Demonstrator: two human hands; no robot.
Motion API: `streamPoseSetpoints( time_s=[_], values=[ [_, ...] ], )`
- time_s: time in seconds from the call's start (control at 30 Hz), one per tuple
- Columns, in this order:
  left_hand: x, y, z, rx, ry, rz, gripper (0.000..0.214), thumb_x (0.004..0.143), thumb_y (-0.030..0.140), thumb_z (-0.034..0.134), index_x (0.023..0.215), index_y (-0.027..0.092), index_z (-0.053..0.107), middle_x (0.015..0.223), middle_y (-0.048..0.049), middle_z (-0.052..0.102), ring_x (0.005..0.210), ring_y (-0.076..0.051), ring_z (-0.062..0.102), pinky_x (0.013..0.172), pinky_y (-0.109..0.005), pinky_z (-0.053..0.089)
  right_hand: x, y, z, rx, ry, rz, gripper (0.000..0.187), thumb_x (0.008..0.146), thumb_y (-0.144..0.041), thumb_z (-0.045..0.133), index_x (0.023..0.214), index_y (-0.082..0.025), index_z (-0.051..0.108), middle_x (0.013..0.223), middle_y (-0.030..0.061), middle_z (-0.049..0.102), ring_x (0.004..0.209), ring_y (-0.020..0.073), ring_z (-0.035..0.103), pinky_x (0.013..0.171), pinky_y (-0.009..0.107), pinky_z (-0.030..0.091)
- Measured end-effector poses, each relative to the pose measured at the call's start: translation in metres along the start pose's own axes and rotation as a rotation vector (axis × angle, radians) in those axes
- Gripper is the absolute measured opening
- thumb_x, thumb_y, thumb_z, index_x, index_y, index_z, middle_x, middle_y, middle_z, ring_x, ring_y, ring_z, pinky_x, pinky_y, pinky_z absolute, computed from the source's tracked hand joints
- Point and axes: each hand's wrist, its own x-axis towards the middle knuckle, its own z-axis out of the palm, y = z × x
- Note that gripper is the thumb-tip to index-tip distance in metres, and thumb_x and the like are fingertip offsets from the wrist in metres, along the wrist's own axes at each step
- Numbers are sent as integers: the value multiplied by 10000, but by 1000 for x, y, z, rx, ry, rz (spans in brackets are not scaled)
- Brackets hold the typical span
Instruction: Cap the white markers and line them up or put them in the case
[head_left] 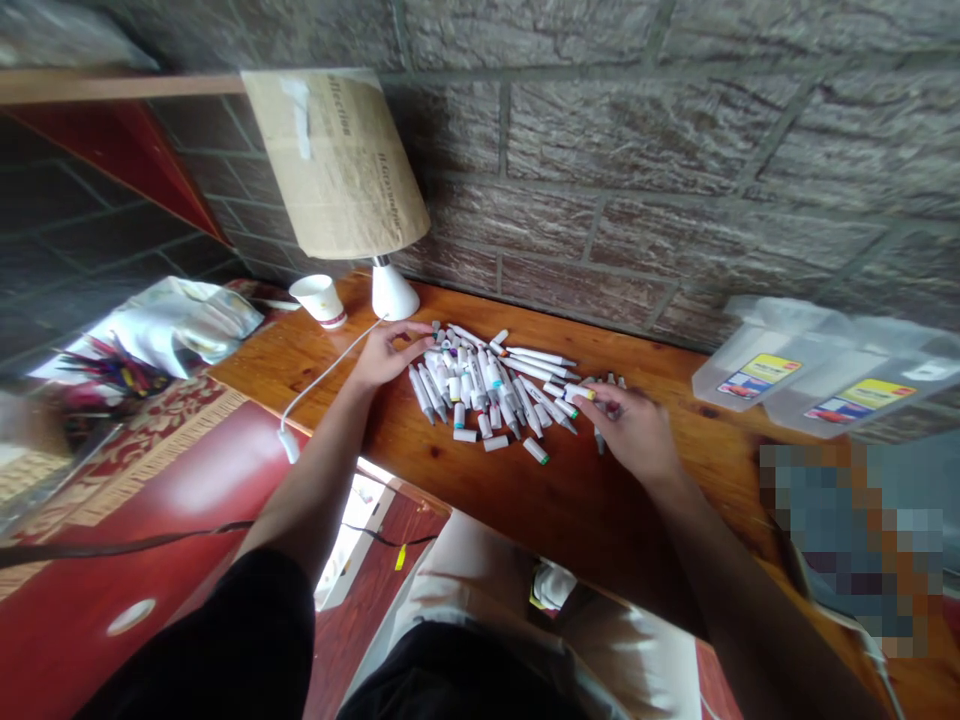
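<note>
A heap of white and grey markers (480,375) with loose caps lies on the wooden desk between my hands. At the heap's far left edge, my left hand (386,352) has thumb and index finger closed on what looks like a small marker cap (435,336), mostly hidden by the fingertips. My right hand (637,428) pinches a white marker cap (579,392) with a yellow end, at the heap's right side. A few markers stick out behind and below the right fingers. Near the front lies a green-ended cap (536,451), touched by neither hand.
A lamp (394,292) with a paper-covered shade and a paper cup (319,300) stand behind my left hand. The lamp's white cord (322,382) runs over the desk edge. Clear plastic containers (757,365) stand at the right by the brick wall.
</note>
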Motion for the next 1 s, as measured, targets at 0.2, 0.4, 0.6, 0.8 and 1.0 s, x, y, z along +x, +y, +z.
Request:
streamPoseSetpoints(
  time_s=[0.2,0.4,0.6,0.8,1.0],
  values=[
    [0,-3,-6,16,-156,55,538,823,566,701,1163,154,762,1211,-149,747,1109,-290,704,1062,-412,508,-1,1,-3,15,-14,-10,324,892,-529,649,1011,-266,796,881,63,793,792,244,712,807,381,552],
    [-1,-7,-6,73,-188,60,509,780,567,719,1082,161,783,1156,-143,765,1104,-307,703,1065,-427,506,-1,2,-2,16,-37,-20,281,879,-490,669,1004,-269,791,858,54,787,793,241,714,811,382,554],
    [-3,-7,-3,72,-156,63,507,775,571,746,1050,148,788,1111,-144,779,1046,-291,724,1032,-409,533,-2,1,-1,16,-76,-5,211,858,-420,706,979,-266,784,851,41,789,751,226,712,782,365,549],
    [-4,-5,-2,83,-125,34,548,764,601,757,1066,146,793,1096,-137,784,1015,-277,732,1009,-381,545,-2,2,-1,39,-54,1,239,862,-462,693,946,-257,781,844,50,787,735,222,711,759,356,548],
    [-4,-7,-1,99,-79,27,593,768,638,739,1070,131,795,1086,-147,785,992,-279,739,994,-369,552,-2,2,-1,46,-42,-2,256,874,-493,672,927,-267,781,850,46,790,731,224,708,769,362,554]
  ],
)
